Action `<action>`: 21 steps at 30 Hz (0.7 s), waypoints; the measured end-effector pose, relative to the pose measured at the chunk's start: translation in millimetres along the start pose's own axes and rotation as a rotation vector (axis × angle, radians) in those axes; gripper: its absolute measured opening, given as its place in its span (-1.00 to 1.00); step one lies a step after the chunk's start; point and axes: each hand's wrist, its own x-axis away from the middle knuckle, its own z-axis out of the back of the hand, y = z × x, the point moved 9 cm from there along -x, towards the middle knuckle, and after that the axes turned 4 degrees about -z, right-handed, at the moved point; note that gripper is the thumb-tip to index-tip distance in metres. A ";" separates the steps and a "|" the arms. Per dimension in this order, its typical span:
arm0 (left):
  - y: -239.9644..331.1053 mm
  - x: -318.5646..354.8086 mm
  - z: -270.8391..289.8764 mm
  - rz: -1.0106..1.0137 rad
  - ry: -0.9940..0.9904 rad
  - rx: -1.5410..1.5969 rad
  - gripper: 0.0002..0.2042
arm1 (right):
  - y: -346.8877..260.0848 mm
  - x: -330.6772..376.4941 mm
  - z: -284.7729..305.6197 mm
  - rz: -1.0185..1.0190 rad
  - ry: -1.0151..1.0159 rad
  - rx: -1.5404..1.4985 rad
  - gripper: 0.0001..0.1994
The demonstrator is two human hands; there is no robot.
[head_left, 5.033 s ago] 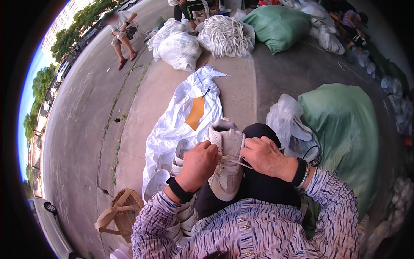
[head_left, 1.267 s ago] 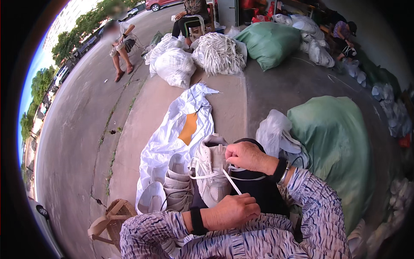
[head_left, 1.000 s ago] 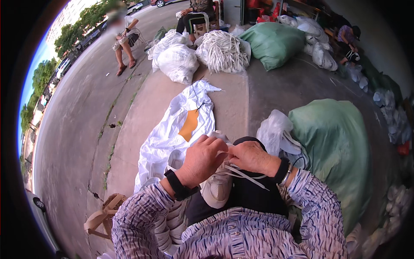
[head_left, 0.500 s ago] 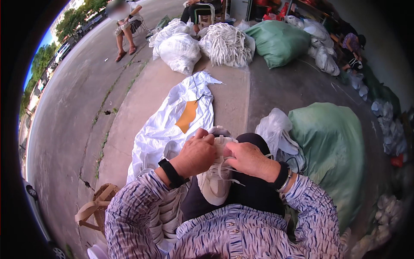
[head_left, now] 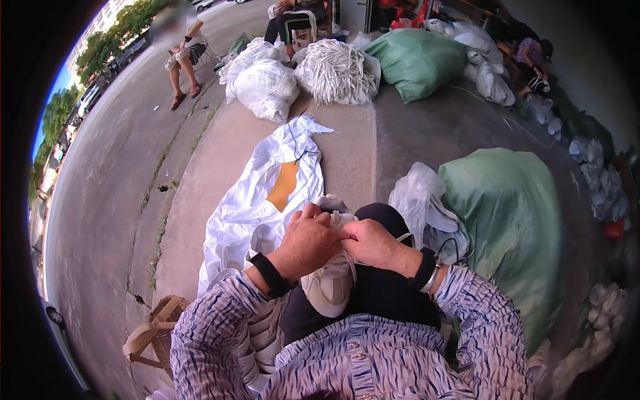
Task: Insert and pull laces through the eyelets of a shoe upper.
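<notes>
A pale beige sneaker [head_left: 328, 288] rests on my lap, toe toward me, on black trousers. My left hand [head_left: 308, 241] and my right hand [head_left: 371, 243] meet over its upper part, fingers pinched on the white lace [head_left: 351, 265] that runs across the shoe. Most of the lacing is hidden under my hands. A second sneaker [head_left: 261, 241] lies to my left on a white sack [head_left: 260, 193] spread on the pavement.
A big green sack [head_left: 508, 220] and a clear plastic bag [head_left: 417, 200] stand to my right. Farther off are white sacks [head_left: 265, 87], a heap of white laces [head_left: 337, 70], another green sack [head_left: 417, 61] and seated people. A wooden stool [head_left: 155, 333] is at lower left.
Five seconds ago both hands were on the shoe; then my left hand dropped low pulling the lace out, came back up, and now both hands are closed together over the shoe's top.
</notes>
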 end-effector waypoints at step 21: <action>-75.8 71.5 -20.2 0.568 0.419 1.743 -0.70 | 4.1 41.3 12.0 -0.077 -0.191 -0.025 -0.81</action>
